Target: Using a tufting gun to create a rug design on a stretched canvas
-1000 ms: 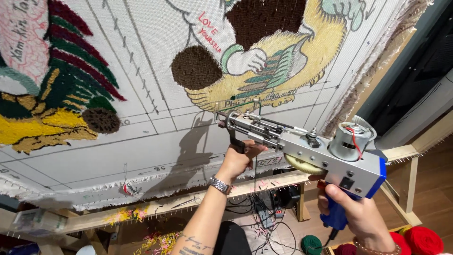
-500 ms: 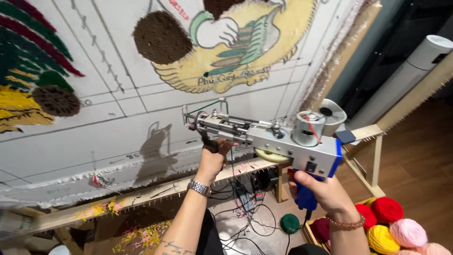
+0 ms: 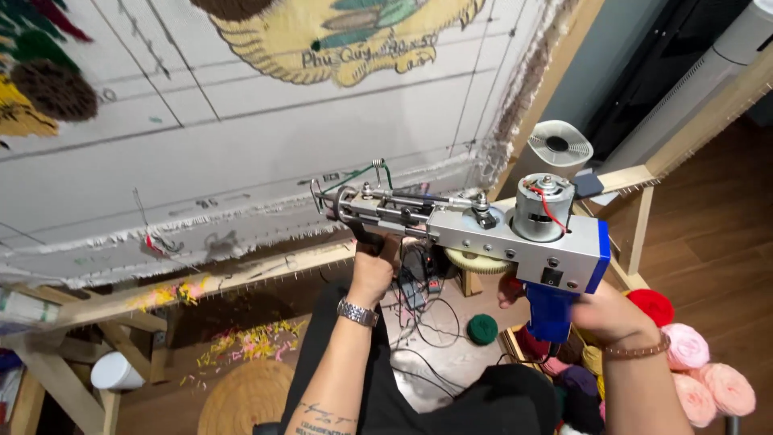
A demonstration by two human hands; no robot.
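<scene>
Blue grip point(image 3: 548, 310) half hidden by right hand point(image 3: 600, 312)

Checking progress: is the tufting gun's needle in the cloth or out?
Out. The tufting gun is held level, its tip clear of the white cloth.

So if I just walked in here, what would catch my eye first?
Probably the tufting gun in the middle, silver with a blue grip, held by the left hand on its front handle and the right hand on the blue grip. Above it stretches a big white cloth on a wooden frame, partly tufted in yellow and brown. Pink and red yarn balls sit at the lower right.
</scene>
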